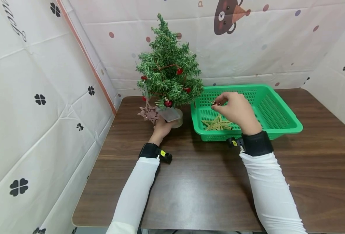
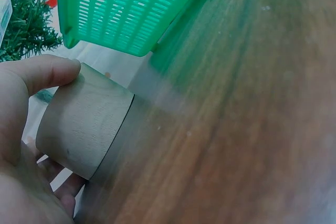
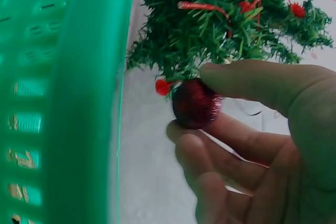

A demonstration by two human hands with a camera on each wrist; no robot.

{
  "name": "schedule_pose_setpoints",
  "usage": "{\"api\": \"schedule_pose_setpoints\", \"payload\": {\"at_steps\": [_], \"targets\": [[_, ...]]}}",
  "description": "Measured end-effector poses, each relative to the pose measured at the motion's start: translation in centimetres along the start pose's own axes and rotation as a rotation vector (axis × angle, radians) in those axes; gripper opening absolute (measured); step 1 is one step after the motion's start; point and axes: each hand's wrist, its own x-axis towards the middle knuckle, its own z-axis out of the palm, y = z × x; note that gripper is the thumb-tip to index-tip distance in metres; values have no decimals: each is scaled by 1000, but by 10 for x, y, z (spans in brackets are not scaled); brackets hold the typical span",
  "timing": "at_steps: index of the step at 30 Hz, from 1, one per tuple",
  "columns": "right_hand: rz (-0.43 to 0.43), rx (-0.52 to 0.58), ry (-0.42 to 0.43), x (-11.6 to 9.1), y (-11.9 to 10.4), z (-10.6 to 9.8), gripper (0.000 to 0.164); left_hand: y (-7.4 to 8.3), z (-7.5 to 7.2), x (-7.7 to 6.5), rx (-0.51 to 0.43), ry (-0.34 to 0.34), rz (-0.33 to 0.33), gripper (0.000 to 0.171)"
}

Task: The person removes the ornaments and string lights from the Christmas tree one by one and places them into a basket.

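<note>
A small green Christmas tree (image 1: 169,61) stands at the back of the table, with red berries and a red bauble (image 1: 168,103) on its branches. My left hand (image 1: 161,129) grips its pale round base (image 2: 84,121), thumb on one side and fingers beneath. Beside that hand hangs a pinkish star ornament (image 1: 148,113), next to a translucent tag (image 1: 169,114). Over the left part of the green basket (image 1: 289,125), my right hand (image 1: 237,110) pinches a shiny dark red bauble (image 3: 197,103) between thumb and fingertips.
Inside the basket lies a gold glittery star (image 1: 217,123). The basket stands right of the tree on the dark wooden table (image 1: 196,188). Printed white cloth (image 1: 263,42) closes off the back and the sides.
</note>
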Motion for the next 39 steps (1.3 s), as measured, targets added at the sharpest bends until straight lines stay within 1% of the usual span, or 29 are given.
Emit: {"api": "schedule_pose_setpoints", "payload": {"at_steps": [3, 4, 6, 11, 13, 15, 17, 20, 22, 24, 26, 28, 31, 33, 38, 39], "targets": [[12, -8, -44, 2, 5, 0, 34, -1, 0, 0, 6, 7, 26, 74], [17, -10, -56, 2, 7, 0, 33, -2, 0, 1, 7, 6, 27, 73], [21, -22, -79, 3, 12, 0, 31, -2, 0, 1, 9, -1, 24, 77], [33, -73, -152, 5, 25, -1, 23, -3, 0, 1, 8, -13, -10, 97], [41, -98, -197, 5, 29, -1, 22, -3, 0, 1, 8, -5, -12, 98], [51, -112, -239, 6, 32, -2, 24, -2, 0, 0, 14, 6, -2, 94], [58, -125, -270, 6, 35, -3, 24, -2, 1, 0, 22, 15, 23, 86], [66, -133, -297, 7, 37, -3, 25, -1, 1, 0, 30, 25, 57, 73], [62, -136, -311, 7, 39, 0, 25, -1, 2, 1, 37, 26, 65, 71], [54, -128, -326, 8, 39, 4, 26, -1, 2, 1, 40, 21, 50, 78], [46, -114, -340, 10, 38, 10, 25, -1, 2, 1, 43, 14, 26, 88], [36, -104, -356, 11, 36, 15, 22, -1, 2, 1, 38, 7, 6, 97], [34, -104, -376, 12, 35, 20, 18, -1, 1, 0, 31, -3, -10, 104], [26, -105, -385, 13, 36, 22, 18, -1, 1, 1, 30, -2, 3, 98], [35, -103, -406, 14, 36, 27, 24, -1, 1, 2, 35, 6, 40, 78], [40, -105, -411, 14, 35, 28, 26, -1, 1, 2, 34, 7, 38, 79]]}}
